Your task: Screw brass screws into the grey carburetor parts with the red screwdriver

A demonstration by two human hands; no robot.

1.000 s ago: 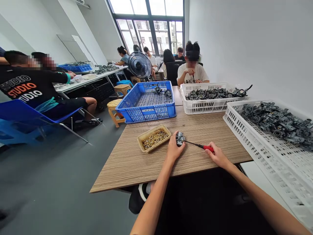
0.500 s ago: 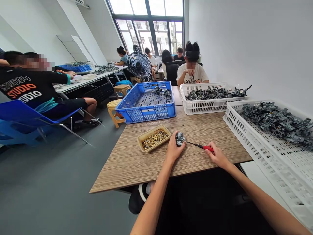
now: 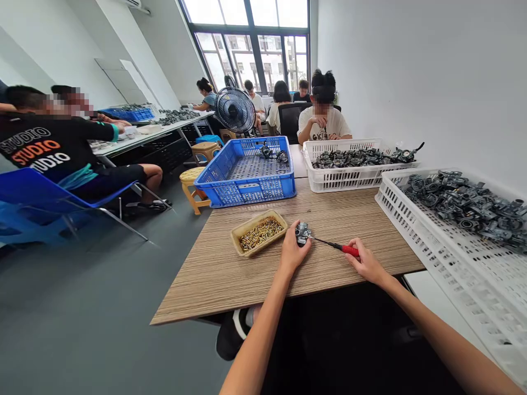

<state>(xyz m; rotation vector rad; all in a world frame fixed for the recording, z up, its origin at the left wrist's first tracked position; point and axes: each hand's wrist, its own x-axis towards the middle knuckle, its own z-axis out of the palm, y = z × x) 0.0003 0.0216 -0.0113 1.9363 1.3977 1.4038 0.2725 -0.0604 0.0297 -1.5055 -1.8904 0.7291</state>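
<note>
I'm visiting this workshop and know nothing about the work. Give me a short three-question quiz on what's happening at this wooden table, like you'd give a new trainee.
1. Which hand holds the red-handled steel screwdriver?
2. True or false: the screwdriver's thin shaft reaches the small grey metal carburettor held by the left hand.
3. What fills the shallow tan tray beside the left hand?

Key:
1. The right hand.
2. True.
3. Small brass-coloured parts.
</note>
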